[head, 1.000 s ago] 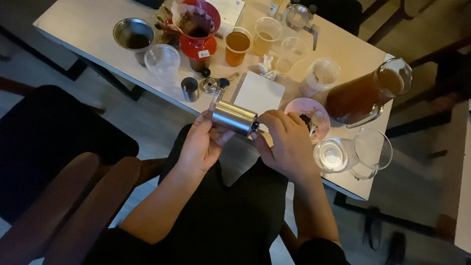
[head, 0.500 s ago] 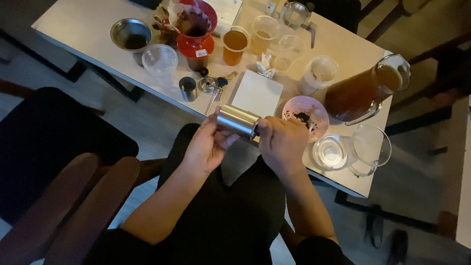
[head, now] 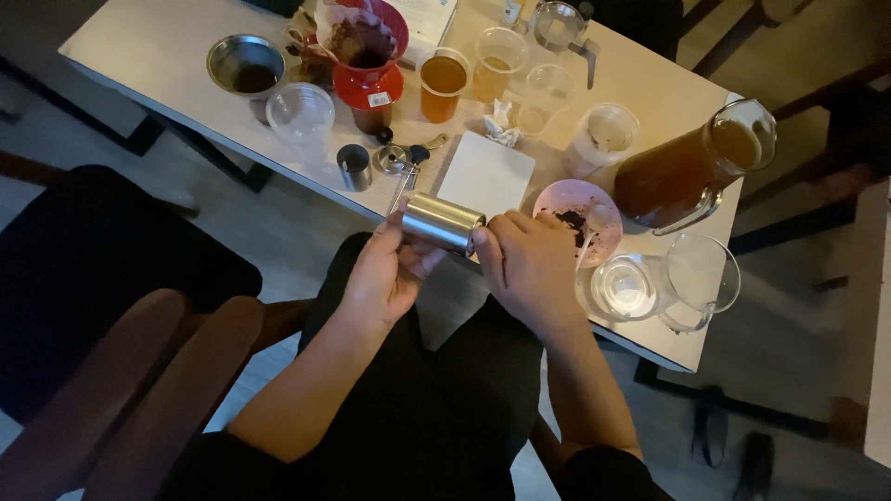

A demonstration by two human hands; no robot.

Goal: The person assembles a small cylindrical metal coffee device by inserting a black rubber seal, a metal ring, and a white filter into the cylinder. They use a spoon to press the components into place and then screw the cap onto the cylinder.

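a long pale table (head: 167, 56) runs from the upper left of the frame down to the right edge, its near rim just above the person's lap; at the lower left sits a dark chair (head: 102, 278) with rounded brown arms; on the table at the right stands a glass carafe (head: 682, 172) full of brown liquid, and just below it an empty glass pitcher (head: 682, 278) lying near the rim; at the top centre a red dripper (head: 367, 51) holds a paper filter with dark grounds; left of it is a steel bowl (head: 246, 65), and below that a clear plastic cup (head: 299, 113); two cups of amber drink (head: 444, 83) stand right of the dripper; a white square card (head: 485, 174) lies at centre, with a pink dish (head: 577, 215) of dark grounds just to its right.

in the middle of the frame, over the table's near edge, the steel cylinder (head: 442, 223) lies on its side between both hands; the left hand (head: 385, 274) cups it from below, fingers curled round its left end, thumb on top; the right hand (head: 529, 264) is closed over its right end, fingers bent and pressed together, covering that end so what it grips there cannot be made out; a small steel cup (head: 354, 167) stands on the table just above the left hand.
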